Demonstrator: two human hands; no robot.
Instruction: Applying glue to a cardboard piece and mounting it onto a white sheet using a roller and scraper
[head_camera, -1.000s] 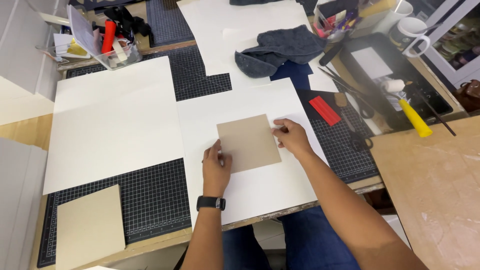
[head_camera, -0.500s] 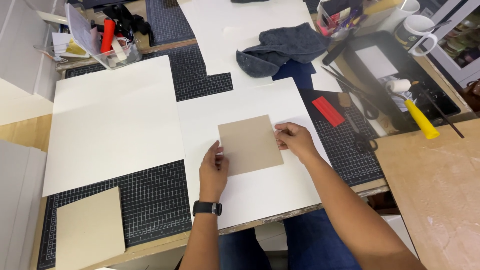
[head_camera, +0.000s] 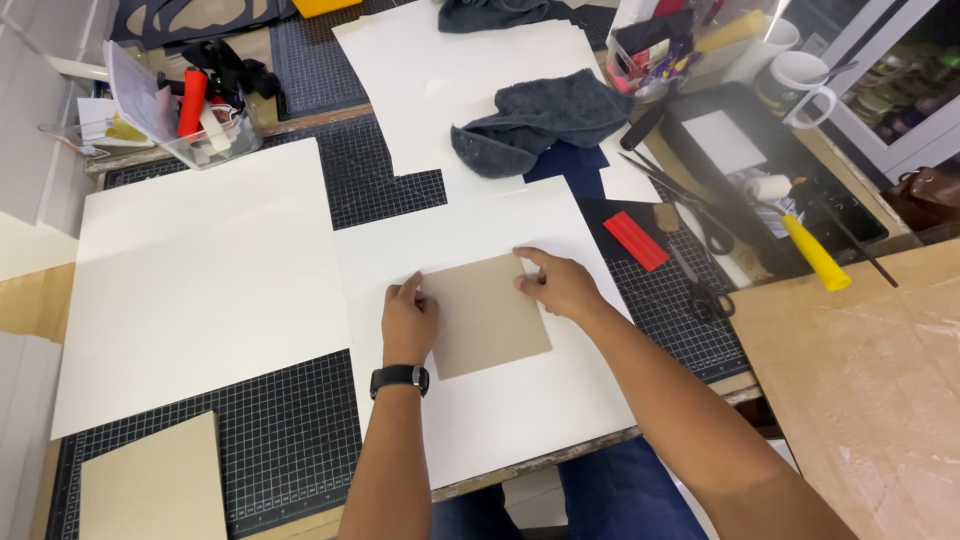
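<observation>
Both of my hands lie flat on a brown cardboard square (head_camera: 487, 313), a matte, stiff-looking panel with clean straight edges, turned a little askew. It rests on a white paper sheet (head_camera: 500, 410) near the front edge of the bench, roughly in the middle of my view. My left hand (head_camera: 408, 320) presses down on the square's left edge with fingers together and extended, not curled around anything; a black watch (head_camera: 399, 378) sits on that wrist. My right hand (head_camera: 556, 282) is spread open too, fingertips touching the square's upper right corner and edge.

Under the paper is a black cutting mat (head_camera: 290, 440) printed with a fine pale grid. A larger cream sheet (head_camera: 205, 285) lies to the left, smooth and flat, and a second brown board (head_camera: 155, 482) sits at the near left corner. Beyond the square, a crumpled grey cloth (head_camera: 540, 118) lies on more white paper. To the right I see a small red block (head_camera: 638, 240), scissors (head_camera: 700, 270) and a roller with a yellow handle (head_camera: 810, 250).
</observation>
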